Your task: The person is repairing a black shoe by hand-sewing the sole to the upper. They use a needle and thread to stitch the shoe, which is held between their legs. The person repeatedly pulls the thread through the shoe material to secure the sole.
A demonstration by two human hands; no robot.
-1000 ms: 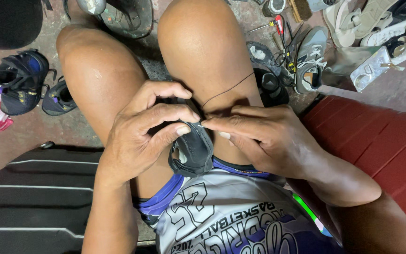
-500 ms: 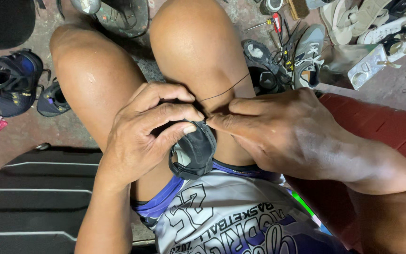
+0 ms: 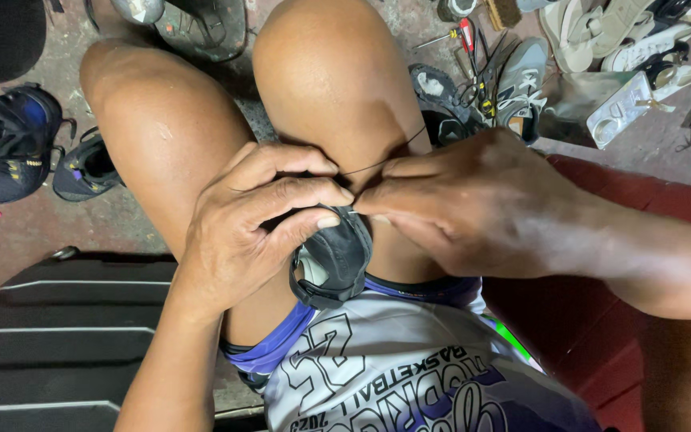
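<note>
Right hand (image 3: pixel 473 204) slid closer over the knee, pinching thin dark thread (image 3: pixel 381 162), left hand (image 3: pixel 257 228) gripping curved black rubbery shoe (image 3: pixel 337 260)

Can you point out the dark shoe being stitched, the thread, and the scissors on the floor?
dark shoe (image 3: pixel 344 260): head view, rounded heel.
thread (image 3: pixel 381 162): head view, taut stretch over the knee.
scissors (image 3: pixel 481 76): head view, dark handles.

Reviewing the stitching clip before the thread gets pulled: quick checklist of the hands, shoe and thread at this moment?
1. Left hand wrapped around the dark shoe, grip firm: ok.
2. Shoe braced between the thighs: ok.
3. Right hand fingertips pinched at the shoe's upper edge: ok.
4. Thread runs free from the pinch over the knee, no snag seen: ok.
5. Needle visible: cannot tell, hidden by fingers.
6. Scissors on the floor ahead: ok.
</note>
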